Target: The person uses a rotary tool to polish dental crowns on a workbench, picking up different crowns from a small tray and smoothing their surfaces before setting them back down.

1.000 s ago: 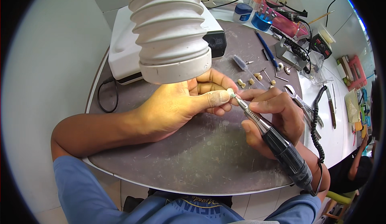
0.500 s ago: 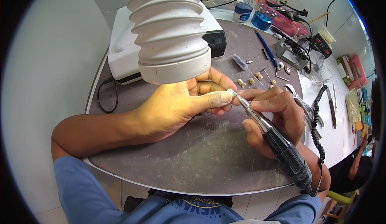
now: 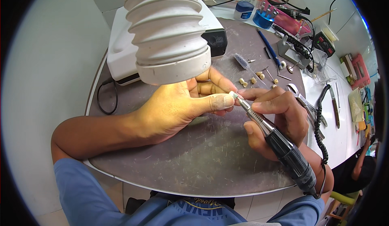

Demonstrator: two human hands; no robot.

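My left hand is closed, pinching a small whitish piece that looks like a dental crown between thumb and index finger. A strip of tape or bandage covers the thumb near its tip. Mostly hidden by the fingertips, the piece shows only its upper edge. In a pen-like grip, my right hand holds a black and silver rotary handpiece. Its pale green tip meets the piece at my left fingertips. The two hands come together just below the mouth of a white corrugated hose.
Behind the hose stands a white box-shaped machine. Several tooth-shaped pieces, a small brush and a blue-handled tool lie beyond my right hand. Pliers and a knife lie rightward, beside the handpiece's coiled cord.
The hands and handpiece stay almost in place, with the left fingers and the piece turned very slightly. The hose sits a little further left in the picture.
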